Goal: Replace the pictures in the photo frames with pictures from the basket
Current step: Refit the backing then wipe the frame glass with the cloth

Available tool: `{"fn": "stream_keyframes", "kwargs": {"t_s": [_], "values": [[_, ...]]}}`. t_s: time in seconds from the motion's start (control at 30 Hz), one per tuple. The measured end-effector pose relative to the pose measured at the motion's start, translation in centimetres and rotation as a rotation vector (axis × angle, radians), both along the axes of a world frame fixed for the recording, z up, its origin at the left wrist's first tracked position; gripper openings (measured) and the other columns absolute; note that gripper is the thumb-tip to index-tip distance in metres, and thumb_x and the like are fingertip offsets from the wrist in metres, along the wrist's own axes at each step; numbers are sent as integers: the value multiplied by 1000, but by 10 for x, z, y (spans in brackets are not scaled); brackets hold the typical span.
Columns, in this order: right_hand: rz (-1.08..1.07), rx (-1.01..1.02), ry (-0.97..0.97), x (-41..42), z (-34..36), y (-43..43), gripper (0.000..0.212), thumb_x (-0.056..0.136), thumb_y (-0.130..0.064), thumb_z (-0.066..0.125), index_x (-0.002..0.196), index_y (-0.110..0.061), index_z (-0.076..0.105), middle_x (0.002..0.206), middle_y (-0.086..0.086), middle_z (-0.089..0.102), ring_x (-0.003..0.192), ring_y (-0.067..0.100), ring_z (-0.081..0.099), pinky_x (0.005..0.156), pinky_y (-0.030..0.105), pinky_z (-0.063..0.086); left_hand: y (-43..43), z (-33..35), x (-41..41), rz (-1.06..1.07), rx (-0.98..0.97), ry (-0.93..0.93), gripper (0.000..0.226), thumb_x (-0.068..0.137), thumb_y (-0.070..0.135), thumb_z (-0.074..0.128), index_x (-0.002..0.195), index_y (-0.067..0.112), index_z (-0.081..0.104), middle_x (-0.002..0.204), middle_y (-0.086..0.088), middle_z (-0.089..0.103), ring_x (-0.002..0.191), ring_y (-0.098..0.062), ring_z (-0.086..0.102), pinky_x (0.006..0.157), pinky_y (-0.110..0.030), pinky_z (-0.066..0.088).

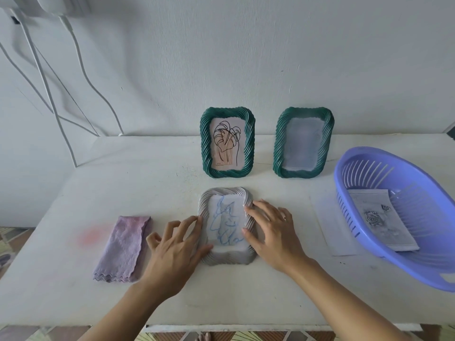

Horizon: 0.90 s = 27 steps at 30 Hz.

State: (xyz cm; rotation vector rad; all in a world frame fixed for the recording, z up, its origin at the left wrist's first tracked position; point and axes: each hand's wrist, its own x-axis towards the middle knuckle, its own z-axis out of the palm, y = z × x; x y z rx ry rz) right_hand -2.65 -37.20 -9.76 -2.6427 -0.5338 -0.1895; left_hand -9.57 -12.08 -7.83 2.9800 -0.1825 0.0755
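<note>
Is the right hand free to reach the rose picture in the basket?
Probably yes: the right hand rests on the grey frame, and the rose picture lies uncovered in the open basket beside it.

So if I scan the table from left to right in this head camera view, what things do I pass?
Folded purple cloth → left hand → grey frame lying flat → right hand → sheet of paper → purple basket. The two green frames standing behind are left out.

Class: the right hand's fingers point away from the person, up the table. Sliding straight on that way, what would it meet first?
Probably the left green frame, standing upright beyond the grey frame that the right hand rests on; depth is uncertain.
</note>
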Motion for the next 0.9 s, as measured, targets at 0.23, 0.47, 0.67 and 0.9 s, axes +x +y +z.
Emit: {"fn": "stream_keyframes", "kwargs": {"t_s": [0.23,0.47,0.67,0.9], "values": [[-80,48,-42,7,5,8,38,90,-55,44,109,-31,66,122,-10,57,115,14,56,95,43,39,1,0,2,47,-82,24,71,91,76,20,145,35,42,147,21,43,122,-14,45,85,-44,31],[-132,35,-144,10,12,34,13,84,-35,65,87,-22,66,110,-1,59,107,25,58,82,43,47,22,12,-7,92,-332,-142,49,93,66,37,119,37,67,116,23,60,105,-6,56,86,-36,33],[-1,201,-126,5,32,77,27,89,-43,48,102,-27,65,105,-11,63,104,17,59,85,41,45,96,25,-20,570,-397,-266,21,91,30,64,111,25,64,98,1,61,94,-28,61,83,-49,49],[-97,260,-62,14,23,71,21,86,-36,58,104,-28,66,108,-9,64,108,20,58,85,43,47,126,26,-17,729,-395,139,44,89,47,62,124,21,54,98,1,63,102,-29,59,85,-40,46]]}}
